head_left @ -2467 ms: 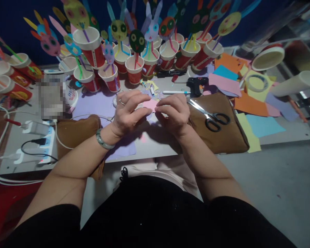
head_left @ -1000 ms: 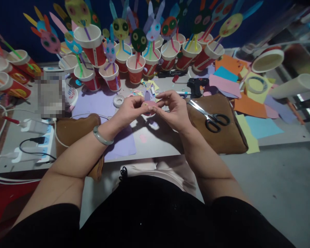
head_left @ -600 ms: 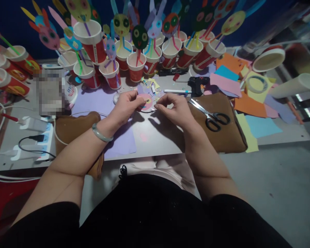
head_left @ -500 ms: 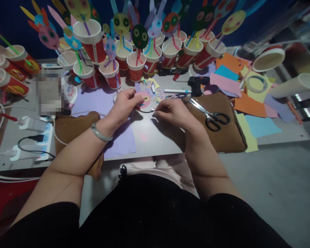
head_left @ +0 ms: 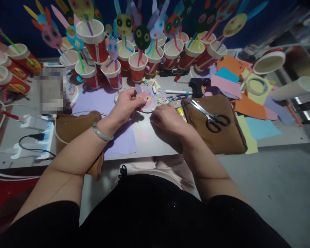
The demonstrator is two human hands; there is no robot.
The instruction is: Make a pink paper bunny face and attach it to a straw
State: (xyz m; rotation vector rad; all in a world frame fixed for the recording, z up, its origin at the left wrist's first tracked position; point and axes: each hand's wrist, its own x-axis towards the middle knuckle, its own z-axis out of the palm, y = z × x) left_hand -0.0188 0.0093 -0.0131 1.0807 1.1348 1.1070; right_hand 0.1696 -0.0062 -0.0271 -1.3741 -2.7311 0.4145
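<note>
Between thumb and fingers, my left hand holds a pink paper disc that has two small yellowish eye shapes on it. Close to its right, my right hand is low over the table with its fingers curled together; what they hold, if anything, is hidden. A thin dark cord shows between the two hands. Paper scraps lie just beyond them. Black-handled scissors rest on a brown pouch to the right of my right hand. A yellow item shows beside that pouch.
Red and white cups with paper animal heads on straws line the back. A black glue gun and coloured paper sheets lie at right. At left are a power strip, cables and another brown pouch.
My right hand has shifted slightly left and turned, its fingers now more tucked under. The yellow item beside the pouch has come into view. More of the pink disc shows at my left hand.
</note>
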